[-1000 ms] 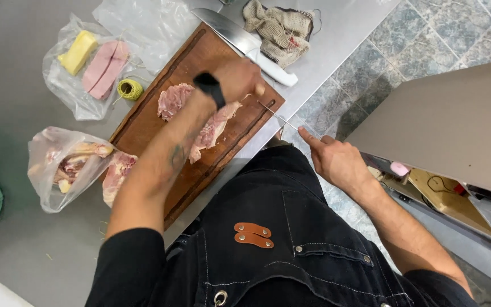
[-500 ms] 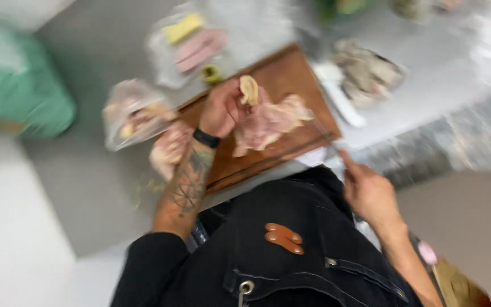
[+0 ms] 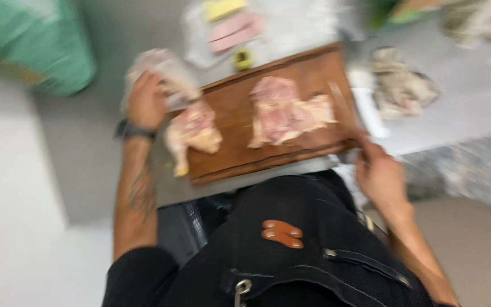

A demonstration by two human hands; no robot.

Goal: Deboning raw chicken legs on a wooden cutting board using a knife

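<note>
Left hand (image 3: 146, 102) grips a raw chicken piece (image 3: 191, 133) at the wooden board's (image 3: 240, 108) 9 o'clock. Right hand (image 3: 379, 173) is clamped on a knife (image 3: 342, 108). One flattened piece (image 3: 285, 111) lies mid-board, the rest is still uncut.

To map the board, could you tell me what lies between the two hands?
In the head view, two raw meat pieces on the wooden cutting board.

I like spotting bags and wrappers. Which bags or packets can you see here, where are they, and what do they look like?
Clear plastic bag: at the wooden board's far left corner, crumpled, pale meat inside; the left hand rests on it.
Clear plastic sheet: beyond the board, flat, carrying a yellow block and pink slices.
Green bag-like bundle: far left, rounded, teal; too blurred to be sure it is a bag.
No labels, signs or screens can be made out.
</note>
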